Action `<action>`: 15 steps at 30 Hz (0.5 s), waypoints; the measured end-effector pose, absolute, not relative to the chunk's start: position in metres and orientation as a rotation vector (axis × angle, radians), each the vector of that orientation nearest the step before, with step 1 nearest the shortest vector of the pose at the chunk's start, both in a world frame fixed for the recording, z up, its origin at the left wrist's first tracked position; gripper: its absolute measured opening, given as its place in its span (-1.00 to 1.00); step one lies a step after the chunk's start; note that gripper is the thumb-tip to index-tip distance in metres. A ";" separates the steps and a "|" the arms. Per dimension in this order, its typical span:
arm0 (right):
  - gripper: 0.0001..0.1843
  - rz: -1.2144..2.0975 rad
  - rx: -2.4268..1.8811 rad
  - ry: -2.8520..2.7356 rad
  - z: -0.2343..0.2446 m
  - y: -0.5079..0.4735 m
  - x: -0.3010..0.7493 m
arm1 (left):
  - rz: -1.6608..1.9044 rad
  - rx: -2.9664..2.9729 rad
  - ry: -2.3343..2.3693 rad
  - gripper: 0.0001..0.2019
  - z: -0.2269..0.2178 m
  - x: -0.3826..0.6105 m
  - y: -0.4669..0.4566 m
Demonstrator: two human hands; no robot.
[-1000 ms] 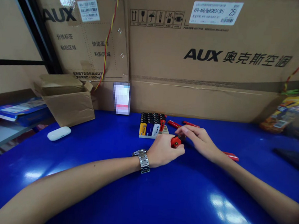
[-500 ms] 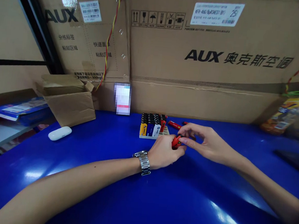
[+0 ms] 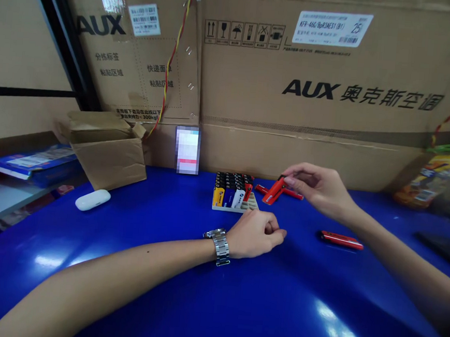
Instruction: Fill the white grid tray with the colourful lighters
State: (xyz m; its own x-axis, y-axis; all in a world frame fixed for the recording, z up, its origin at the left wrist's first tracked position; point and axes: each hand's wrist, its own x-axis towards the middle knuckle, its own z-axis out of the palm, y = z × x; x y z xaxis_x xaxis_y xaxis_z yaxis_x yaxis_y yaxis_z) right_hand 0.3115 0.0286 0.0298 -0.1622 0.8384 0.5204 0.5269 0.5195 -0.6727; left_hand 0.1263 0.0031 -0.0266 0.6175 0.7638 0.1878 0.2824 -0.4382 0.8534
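My right hand [image 3: 317, 188] pinches a red lighter [image 3: 273, 191] by its black top end, tilted above the table. Close to the front of a pale tray [image 3: 229, 209] is my left hand [image 3: 256, 235], a watch on its wrist. Its fingers are curled in and nothing shows between them. Upright lighters [image 3: 229, 196] in yellow, blue, white and red fill much of the tray. At the tray's right, some slots [image 3: 250, 204] are bare. More red lighters lie behind my right hand's lighter, partly hidden. Other red lighters [image 3: 341, 240] rest side by side near my right forearm.
A phone [image 3: 187, 150] with a blurred screen leans on a large carton [image 3: 315, 113] at the back. An open cardboard box [image 3: 111, 159] and a white earbud case [image 3: 93, 199] are on the left. At the right stand a bottle [image 3: 429, 177] and a dark flat object [image 3: 440, 248].
My hands have parted. The red lighter that was between both hands is now only in my right hand, which has risen. My left hand has dropped slightly. Lighters near my right forearm have come into view.
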 end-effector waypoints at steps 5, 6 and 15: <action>-0.74 0.488 -1.098 -1.888 0.011 0.042 0.288 | 0.680 2.265 0.681 -0.68 -0.025 0.124 -0.001; -0.75 0.483 -1.084 -1.899 0.007 0.044 0.283 | 0.667 2.296 0.651 -0.66 -0.026 0.124 -0.001; -0.85 -0.119 -0.888 -2.132 -0.010 0.051 0.267 | 0.674 2.373 0.628 -0.63 -0.030 0.124 0.001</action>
